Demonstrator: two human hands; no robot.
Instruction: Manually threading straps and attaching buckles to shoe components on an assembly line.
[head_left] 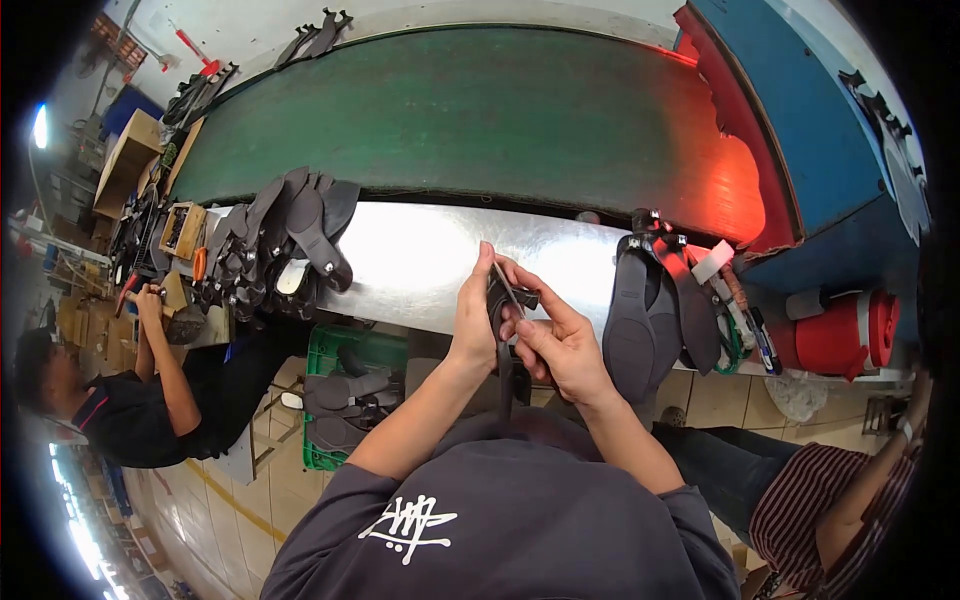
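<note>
In front of my chest, both hands are closed on a dark shoe sole, seen almost edge-on with its lower end hanging between my wrists. My left hand grips its left side with the thumb pointing up. From the right, my right hand pinches it, thumb and fingers bent around the upper part. A thin, pale-edged strip shows between the fingers; I cannot tell whether it belongs to the sole. On the metal table to the right lie several dark soles, and a larger heap of soles sits on the left.
A shiny metal table borders a green conveyor belt, which runs toward a red-lit blue machine. Below, a green crate holds more soles. A person works at left; another in striped clothing stands at right.
</note>
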